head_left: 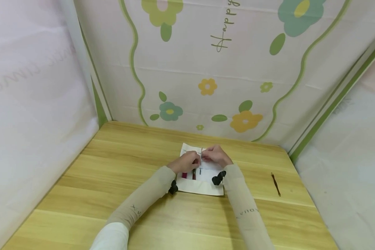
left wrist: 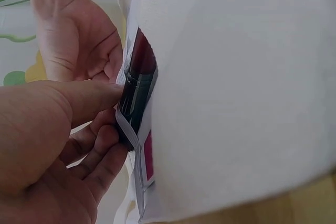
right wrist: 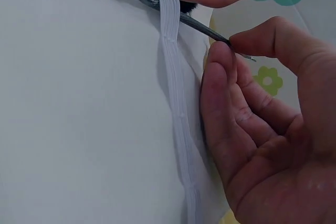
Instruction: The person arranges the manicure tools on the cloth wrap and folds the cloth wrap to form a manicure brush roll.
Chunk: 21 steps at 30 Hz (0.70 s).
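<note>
A white cloth pouch lies unfolded on the table under both hands. Across it runs a white elastic band. My right hand pinches one end of a thin metal tool with a twisted-pattern shaft and flattened tip. The tool passes beneath the elastic. With thumb and fingers, my left hand pinches the band beside a dark red and black stick, which the elastic holds. Dark bristles show behind the band in the right wrist view. A magenta item sits next to the stick, partly hidden by cloth.
A slim brown tool lies on the wooden table to the right. Fabric walls with printed flowers enclose the table at the back and both sides. Black cameras sit on both wrists.
</note>
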### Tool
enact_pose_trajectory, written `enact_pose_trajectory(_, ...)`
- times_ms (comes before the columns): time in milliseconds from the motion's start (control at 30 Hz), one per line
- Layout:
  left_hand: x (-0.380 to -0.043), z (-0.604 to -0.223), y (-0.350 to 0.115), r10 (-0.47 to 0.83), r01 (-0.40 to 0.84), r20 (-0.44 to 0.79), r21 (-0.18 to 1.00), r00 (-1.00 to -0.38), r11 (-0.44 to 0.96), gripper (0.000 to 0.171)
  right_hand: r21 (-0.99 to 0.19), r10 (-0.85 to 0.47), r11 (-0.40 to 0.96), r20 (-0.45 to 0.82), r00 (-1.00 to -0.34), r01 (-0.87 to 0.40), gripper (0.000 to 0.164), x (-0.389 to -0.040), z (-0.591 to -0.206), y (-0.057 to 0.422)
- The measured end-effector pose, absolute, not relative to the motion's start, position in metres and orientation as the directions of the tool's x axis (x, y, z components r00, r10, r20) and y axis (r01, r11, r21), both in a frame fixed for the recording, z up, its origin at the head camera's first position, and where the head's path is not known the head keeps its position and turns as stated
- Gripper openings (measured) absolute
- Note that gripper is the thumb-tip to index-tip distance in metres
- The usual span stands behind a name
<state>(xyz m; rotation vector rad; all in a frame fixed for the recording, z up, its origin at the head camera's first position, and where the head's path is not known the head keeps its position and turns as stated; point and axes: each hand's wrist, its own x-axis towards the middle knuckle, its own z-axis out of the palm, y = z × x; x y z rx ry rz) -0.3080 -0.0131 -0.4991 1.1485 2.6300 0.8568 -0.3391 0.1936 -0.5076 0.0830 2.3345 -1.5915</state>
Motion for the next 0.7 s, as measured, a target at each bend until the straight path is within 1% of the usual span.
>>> enact_pose_trajectory(167, -0.308, -0.499, -0.012, 0.709, 0.620, 0.087, 0.566, -0.700, 0.543, 0.018, -0.884, -0.146, 0.388, -0.338, -0.930, 0.261, 0.021, -0.335, -0.504, 0.191)
enact_pose_trajectory(300, -0.308, -0.498, -0.012, 0.709, 0.624, 0.100, 0.570, -0.698, 0.535, 0.018, -0.866, -0.136, 0.408, -0.371, -0.919, 0.289, 0.023, -0.330, -0.500, 0.190)
enact_pose_trajectory(400, -0.307, -0.498, -0.012, 0.709, 0.626, 0.102, 0.568, -0.698, 0.534, 0.016, -0.845, -0.116, 0.428, -0.402, -0.908, 0.319, 0.021, -0.326, -0.496, 0.190)
enact_pose_trajectory(600, -0.305, -0.497, -0.012, 0.697, 0.612, 0.072, 0.549, -0.714, 0.569, 0.014, -0.774, -0.068, 0.540, -0.430, -0.900, 0.329, 0.015, -0.327, -0.487, 0.188)
enact_pose_trajectory(700, -0.305, -0.497, -0.013, 0.692, 0.607, 0.065, 0.542, -0.719, 0.581, 0.014, -0.721, -0.049, 0.633, -0.401, -0.915, 0.283, 0.015, -0.330, -0.481, 0.185)
